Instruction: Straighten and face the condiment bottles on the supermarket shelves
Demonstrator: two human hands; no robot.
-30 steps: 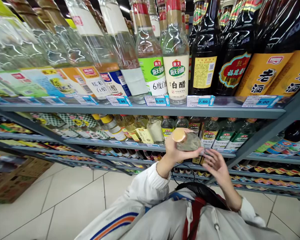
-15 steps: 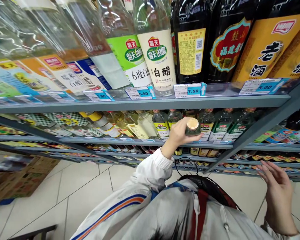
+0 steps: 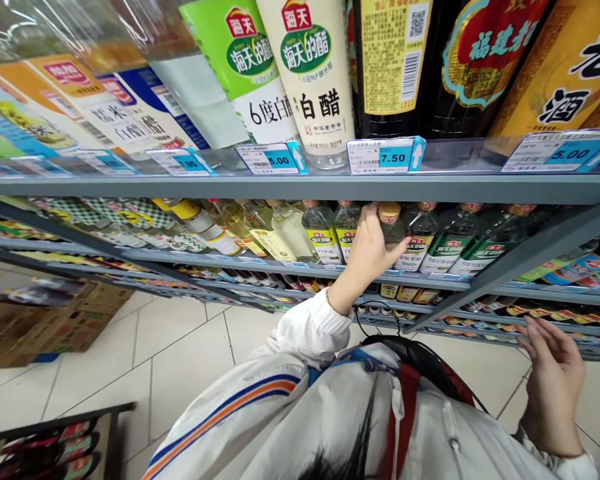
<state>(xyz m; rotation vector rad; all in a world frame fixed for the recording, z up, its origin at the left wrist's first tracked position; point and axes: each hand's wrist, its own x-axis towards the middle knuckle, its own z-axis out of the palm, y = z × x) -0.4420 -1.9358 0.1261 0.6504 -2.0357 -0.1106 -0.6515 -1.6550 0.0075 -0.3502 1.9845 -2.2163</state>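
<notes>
My left hand [image 3: 367, 250] is wrapped round a small glass vinegar bottle [image 3: 391, 217] with a gold cap, at the second shelf. The bottle stands close to upright in a gap of the row; my palm and fingers hide its label. On its left are yellow-labelled vinegar bottles [image 3: 324, 239], and on its right a similar bottle [image 3: 416, 243] with a yellow and white label. My right hand [image 3: 555, 380] hangs in the air at the far right, holding nothing, its fingers loosely bent and apart.
Above runs a shelf edge [image 3: 300, 190] with price tags, carrying large bottles such as a white vinegar bottle [image 3: 313, 80]. Lower shelves hold further bottles. Cardboard boxes [image 3: 45, 320] stand on the tiled floor at left, near a dark-framed rack [image 3: 55, 427]. A dark bag [image 3: 405, 360] hangs at my front.
My left hand has moved the vinegar bottle forward, from in front of the second shelf into the gap in its row. The view has shifted closer to the shelves. My right hand stays raised.
</notes>
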